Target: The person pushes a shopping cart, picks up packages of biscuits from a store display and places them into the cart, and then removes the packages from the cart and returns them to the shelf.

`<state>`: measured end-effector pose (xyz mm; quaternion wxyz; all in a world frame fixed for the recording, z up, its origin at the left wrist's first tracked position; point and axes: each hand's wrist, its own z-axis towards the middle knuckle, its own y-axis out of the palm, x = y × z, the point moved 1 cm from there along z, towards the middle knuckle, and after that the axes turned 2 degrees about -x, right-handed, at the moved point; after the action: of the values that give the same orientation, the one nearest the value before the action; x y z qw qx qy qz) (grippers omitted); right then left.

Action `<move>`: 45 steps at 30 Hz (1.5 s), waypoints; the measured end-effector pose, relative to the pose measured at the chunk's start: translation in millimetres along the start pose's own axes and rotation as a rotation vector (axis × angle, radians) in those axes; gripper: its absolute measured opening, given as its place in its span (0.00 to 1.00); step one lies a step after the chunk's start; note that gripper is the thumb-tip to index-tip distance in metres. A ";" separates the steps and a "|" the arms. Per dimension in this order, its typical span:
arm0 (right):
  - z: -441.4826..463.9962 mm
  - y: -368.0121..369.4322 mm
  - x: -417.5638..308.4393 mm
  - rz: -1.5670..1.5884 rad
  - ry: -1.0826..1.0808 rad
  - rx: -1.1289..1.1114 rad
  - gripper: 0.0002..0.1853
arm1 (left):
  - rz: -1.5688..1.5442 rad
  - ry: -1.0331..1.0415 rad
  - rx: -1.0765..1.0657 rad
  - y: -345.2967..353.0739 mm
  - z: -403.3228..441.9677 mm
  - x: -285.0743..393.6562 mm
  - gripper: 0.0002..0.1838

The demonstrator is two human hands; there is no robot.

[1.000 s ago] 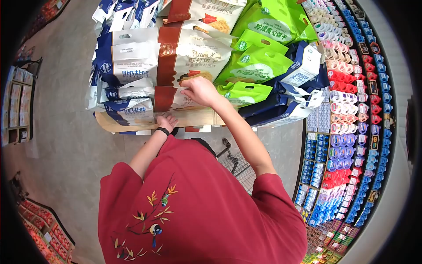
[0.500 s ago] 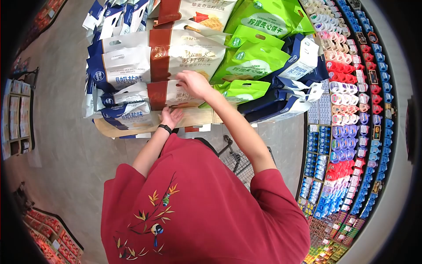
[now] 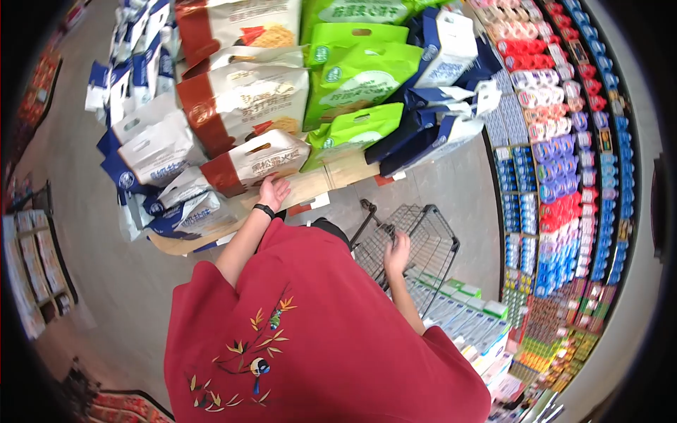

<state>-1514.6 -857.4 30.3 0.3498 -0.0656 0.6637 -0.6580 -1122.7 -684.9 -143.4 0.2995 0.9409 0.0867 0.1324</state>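
Observation:
My left hand (image 3: 273,192) is palm up with its fingers spread, at the lower edge of a brown and white cracker bag (image 3: 264,161) on the wooden display shelf (image 3: 310,192). It holds nothing I can see. My right hand (image 3: 397,254) is beside the handle end of a wire shopping cart (image 3: 441,236), fingers loosely curved and thumb apart. Whether it touches the cart is hard to make out. Right of the cracker bag lies a green biscuit bag (image 3: 356,134); to its left are blue and white biscuit bags (image 3: 190,215).
More biscuit bags (image 3: 243,99) stand in rows behind. Tall shelves of colourful bottles and packs (image 3: 557,169) line the right side. Stacked boxes (image 3: 458,321) stand below the cart. Grey floor (image 3: 106,233) lies to the left, with another shelf (image 3: 42,264) beyond it.
My right hand has left the cracker bag and moved down and right to the cart. My left hand stays at the shelf edge. The view has turned, showing more of the cart.

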 end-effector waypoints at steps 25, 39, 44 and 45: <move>-348.0 46.4 50.1 -0.265 0.810 -0.064 0.18 | 0.749 0.344 -0.443 165.5 -63.2 -35.5 0.36; -359.3 39.9 47.2 -0.277 0.762 0.124 0.10 | 1.433 0.077 -0.475 58.0 -228.8 -86.8 0.17; -352.4 36.8 45.9 -0.286 0.708 0.122 0.11 | 1.399 0.446 -1.012 170.2 -434.7 -115.3 0.10; -355.9 42.3 49.4 -0.270 0.718 0.116 0.11 | 1.476 0.609 -1.156 188.3 -477.4 -115.4 0.10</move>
<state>-1731.6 -584.7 -66.6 0.0087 0.1019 0.6910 -0.7156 -1360.3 -606.5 319.3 0.5204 0.3935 -0.5268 0.5449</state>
